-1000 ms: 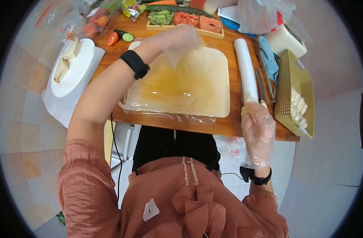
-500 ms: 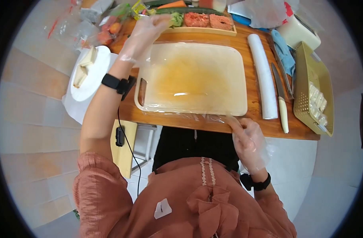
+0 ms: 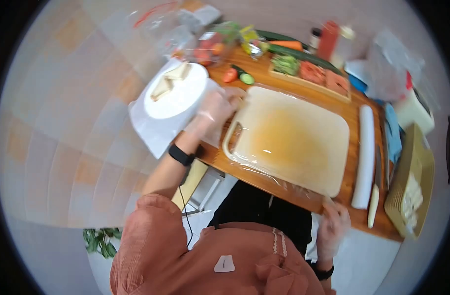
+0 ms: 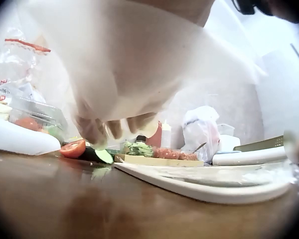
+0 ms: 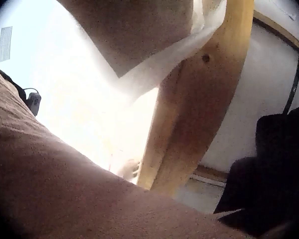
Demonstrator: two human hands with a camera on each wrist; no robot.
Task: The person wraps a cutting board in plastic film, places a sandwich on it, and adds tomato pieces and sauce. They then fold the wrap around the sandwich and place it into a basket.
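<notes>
A pale cutting board (image 3: 339, 183) lies in the middle of the wooden table, covered by clear plastic wrap (image 3: 296, 189) that reaches past its front edge. My left hand (image 3: 216, 109), in a clear plastic glove, is by the board's far left corner, beside the white plate. Its fingers bend loosely down in the left wrist view, with nothing visible between them. Near the board's front right corner, my gloved right hand (image 3: 333, 226) is blurred, fingertips right at the wrap's edge; I cannot tell whether they pinch it. The right wrist view hides those fingertips.
Cut bread pieces (image 3: 162, 89) lie on the white plate (image 3: 163, 110). A tomato half (image 3: 230, 75) and cucumber piece (image 3: 246, 78) sit behind the board, near the wooden tray (image 3: 328, 91) of fillings. To the right are a white roll (image 3: 364, 157), knife (image 3: 374, 201) and basket (image 3: 399, 209).
The head view has turned. My left hand has come from over the board and past the filling tray to the board's left side. My right hand has moved from the white roll to the board's front right corner.
</notes>
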